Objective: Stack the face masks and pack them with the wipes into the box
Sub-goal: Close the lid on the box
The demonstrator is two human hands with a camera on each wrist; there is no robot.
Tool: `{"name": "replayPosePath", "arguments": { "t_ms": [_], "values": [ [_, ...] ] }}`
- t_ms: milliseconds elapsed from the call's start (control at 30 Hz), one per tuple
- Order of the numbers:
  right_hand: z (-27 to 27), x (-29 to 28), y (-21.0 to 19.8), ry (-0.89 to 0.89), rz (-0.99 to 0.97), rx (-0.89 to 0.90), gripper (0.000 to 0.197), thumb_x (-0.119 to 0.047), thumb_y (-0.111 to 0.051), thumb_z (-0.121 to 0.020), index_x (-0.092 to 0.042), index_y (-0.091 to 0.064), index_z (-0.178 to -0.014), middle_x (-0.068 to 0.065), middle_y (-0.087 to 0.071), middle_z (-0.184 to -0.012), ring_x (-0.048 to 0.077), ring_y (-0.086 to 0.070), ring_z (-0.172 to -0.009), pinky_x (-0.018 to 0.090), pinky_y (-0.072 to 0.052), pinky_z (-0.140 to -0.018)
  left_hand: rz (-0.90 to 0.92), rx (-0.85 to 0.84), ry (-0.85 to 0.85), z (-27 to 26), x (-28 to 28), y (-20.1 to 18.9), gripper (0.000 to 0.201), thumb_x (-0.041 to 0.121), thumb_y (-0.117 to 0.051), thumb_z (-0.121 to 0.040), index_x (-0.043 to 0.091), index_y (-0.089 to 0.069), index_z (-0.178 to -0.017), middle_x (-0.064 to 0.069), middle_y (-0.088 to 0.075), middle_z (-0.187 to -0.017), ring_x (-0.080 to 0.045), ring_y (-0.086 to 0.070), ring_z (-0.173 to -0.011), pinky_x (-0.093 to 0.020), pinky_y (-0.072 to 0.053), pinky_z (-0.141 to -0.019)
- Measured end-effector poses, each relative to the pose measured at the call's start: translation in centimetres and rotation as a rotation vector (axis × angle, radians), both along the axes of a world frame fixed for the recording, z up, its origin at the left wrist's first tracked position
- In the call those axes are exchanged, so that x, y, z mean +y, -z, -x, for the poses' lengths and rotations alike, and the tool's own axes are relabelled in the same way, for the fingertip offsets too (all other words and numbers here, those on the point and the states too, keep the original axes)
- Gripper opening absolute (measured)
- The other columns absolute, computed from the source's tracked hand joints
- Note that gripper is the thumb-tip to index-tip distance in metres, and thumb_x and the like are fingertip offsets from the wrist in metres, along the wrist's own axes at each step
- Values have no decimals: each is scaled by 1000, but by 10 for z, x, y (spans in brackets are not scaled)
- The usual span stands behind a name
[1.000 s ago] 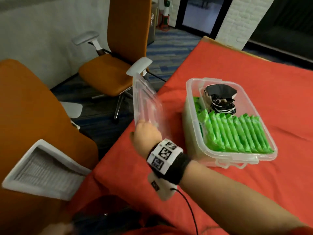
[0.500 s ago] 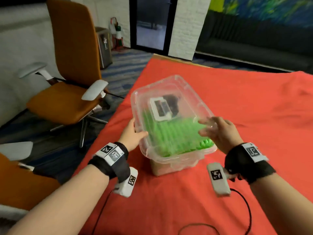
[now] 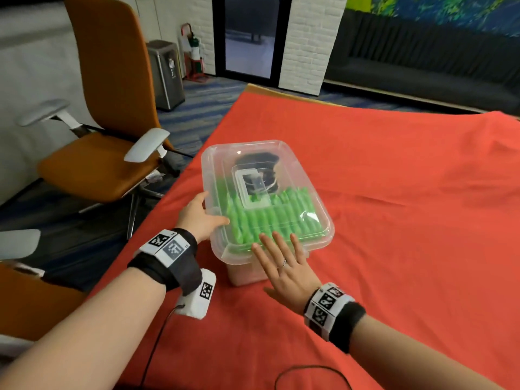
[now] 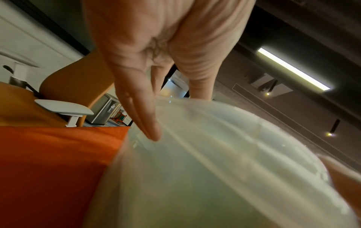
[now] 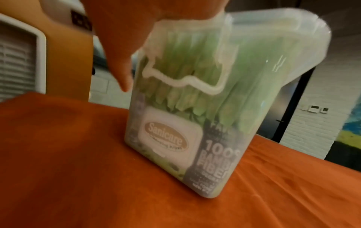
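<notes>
A clear plastic box [image 3: 244, 273] stands on the red cloth with its clear lid [image 3: 323, 220] lying on top. Green packets [image 3: 270, 218] fill the near part, and black face masks [image 3: 253, 159] show under the lid at the far end. Through the box wall in the right wrist view I read a Sanicare wipes pack [image 5: 166, 138] beneath the green packets [image 5: 195, 74]. My left hand [image 3: 201, 218] lies against the lid's left edge, thumb on top, fingers [image 4: 140, 111] straight along the rim. My right hand [image 3: 284, 266] presses flat on the lid's near edge, fingers straight.
The red cloth [image 3: 394, 220] covers the table, whose left edge drops off just beside the box. Orange office chairs [image 3: 107, 153] stand left of the table, with a grey bin [image 3: 164, 74] behind. A black cable [image 3: 309, 371] lies on the cloth near me.
A second ago my left hand held the lid upright beside the open box. The lid now lies on the box, and my right hand has moved from its right side to its near edge.
</notes>
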State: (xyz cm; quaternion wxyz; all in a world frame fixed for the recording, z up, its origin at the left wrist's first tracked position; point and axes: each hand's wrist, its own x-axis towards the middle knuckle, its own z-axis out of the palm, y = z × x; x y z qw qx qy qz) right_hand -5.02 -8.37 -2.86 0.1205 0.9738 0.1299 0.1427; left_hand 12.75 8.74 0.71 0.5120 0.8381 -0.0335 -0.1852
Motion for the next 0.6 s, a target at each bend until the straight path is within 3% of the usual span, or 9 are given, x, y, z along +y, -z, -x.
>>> {"name": "replayPosePath", "arguments": {
  "t_ms": [100, 200, 267, 333, 433, 500, 600],
  "values": [
    [-6, -1, 14, -25, 33, -210, 90, -18, -54, -78, -4, 2, -147, 14, -32, -137, 35, -35, -124, 56, -8, -109, 0, 6, -9, 3, -1, -6, 117, 43, -74, -32, 27, -33, -141, -12, -61, -121, -30, -62, -104, -51, -52, -87],
    [-11, 7, 10, 16, 30, -254, 68, -12, -40, -80, -6, -17, -144, 14, -37, -126, 35, -40, -114, 57, -18, -104, -1, 18, -14, 2, -2, -6, 118, 44, -74, -31, 29, -32, -140, -11, -60, -123, -31, -63, -103, -52, -52, -86],
    [-10, 9, 1, -6, 5, -229, 66, -19, -55, -73, -8, -32, -135, 13, -41, -122, 34, -45, -110, 57, -31, -99, -4, 22, -16, 3, -2, -7, 117, 43, -74, -32, 31, -32, -140, -11, -60, -122, -31, -63, -102, -52, -53, -85],
    [-9, 6, -12, -65, -89, -193, 79, -25, -74, -59, -12, -39, -129, 10, -53, -119, 30, -57, -103, 48, -47, -89, -5, 24, -14, 4, -2, -9, 111, 37, -79, -40, 30, -32, -140, -12, -60, -122, -31, -63, -100, -52, -53, -84],
    [-14, 0, -34, -151, -288, -164, 75, -18, -83, -48, -18, -55, -118, 1, -69, -100, 21, -64, -81, 31, -43, -76, -4, 25, -11, 5, -2, -11, 104, 28, -80, -50, 29, -31, -141, -13, -58, -123, -32, -63, -99, -52, -53, -84],
    [-18, -4, -48, -156, -382, -66, 69, -22, -90, -43, -19, -68, -108, -1, -71, -91, 21, -64, -71, 27, -46, -69, -15, 21, -8, 5, -2, -11, 100, 25, -81, -55, 29, -32, -141, -13, -58, -123, -32, -64, -97, -52, -54, -82],
    [-23, -4, -64, -108, -547, 198, 60, -16, -86, -53, -14, -69, -110, 8, -70, -98, 31, -60, -78, 41, -50, -71, -12, 17, -6, 5, -2, -11, 94, 18, -81, -64, 28, -31, -142, -13, -58, -122, -31, -64, -95, -51, -55, -81]
  ]
}}
